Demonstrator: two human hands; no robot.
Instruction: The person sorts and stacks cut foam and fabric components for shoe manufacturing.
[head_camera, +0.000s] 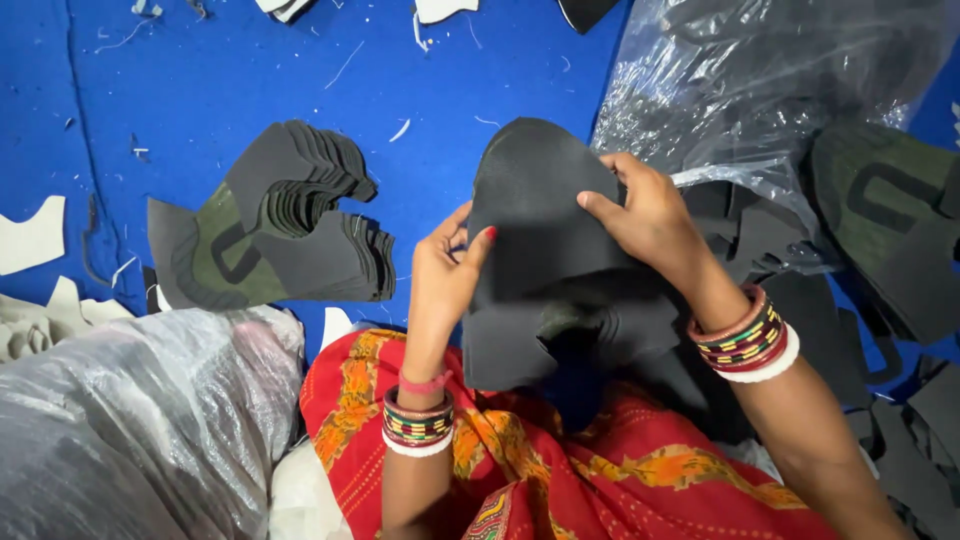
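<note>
My left hand (442, 270) pinches the left edge of a dark grey cut fabric piece (535, 215), thumb on its front. My right hand (650, 215) grips the same piece at its upper right edge, fingers curled over it. The piece stands up over a small stack of like grey pieces (560, 335) resting on my lap, which is covered in red and orange patterned cloth (560, 470). Bangles ring both wrists.
A fanned pile of grey and olive cut pieces (280, 220) lies to the left on the blue surface (200, 70). A clear plastic bag (760, 80) with dark pieces sits at upper right. More dark pieces (890, 220) lie at right. Another plastic bag (130, 420) is at lower left.
</note>
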